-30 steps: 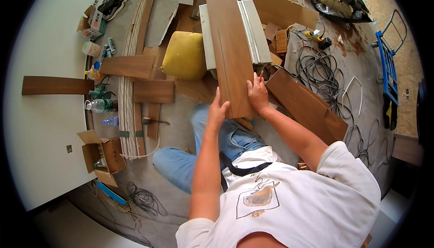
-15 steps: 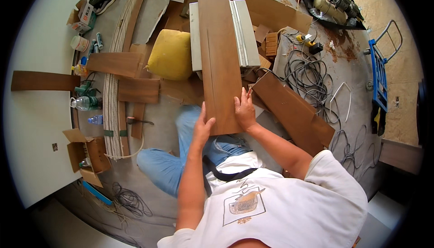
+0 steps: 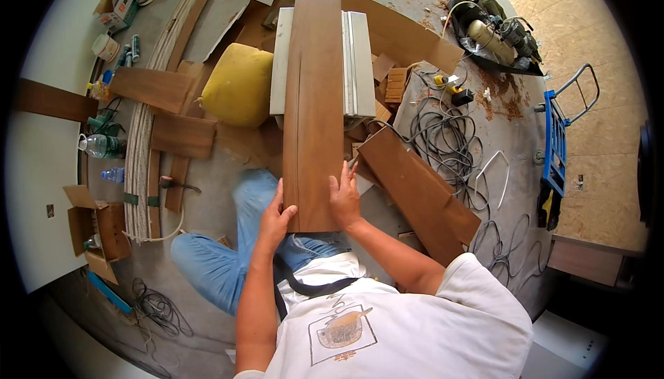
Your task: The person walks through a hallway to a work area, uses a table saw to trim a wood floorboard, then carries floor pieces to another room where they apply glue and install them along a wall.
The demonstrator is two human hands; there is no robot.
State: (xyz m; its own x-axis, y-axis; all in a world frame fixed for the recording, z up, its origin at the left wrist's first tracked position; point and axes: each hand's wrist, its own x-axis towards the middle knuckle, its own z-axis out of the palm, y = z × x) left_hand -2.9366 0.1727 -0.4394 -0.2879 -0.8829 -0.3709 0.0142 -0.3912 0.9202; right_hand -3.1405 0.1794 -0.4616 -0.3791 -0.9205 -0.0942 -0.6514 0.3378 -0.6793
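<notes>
A long brown wooden plank (image 3: 317, 102) lies lengthwise across a pale, box-like stand (image 3: 356, 68) with metal rails along its right side. A dark lengthwise line runs near the plank's left edge. My left hand (image 3: 277, 220) grips the left edge near the close end, thumb on top. On the opposite edge, my right hand (image 3: 344, 199) clasps the plank, with a thin, pencil-like stick (image 3: 355, 165) showing between its fingers. The plank's near end lies just above my lap.
A stuffed yellow sack (image 3: 238, 85) sits left of the stand. More brown boards (image 3: 415, 189) lie to the right, beside coiled black cable (image 3: 443, 137). Bundled long strips (image 3: 142, 164), bottles (image 3: 104, 146) and an opened carton (image 3: 104, 230) are at left; a blue hand truck (image 3: 555, 137) stands far right.
The view has shifted, so the surroundings sit farther left. The plank has come nearer to me over the stand, and both hands still hold its near end.
</notes>
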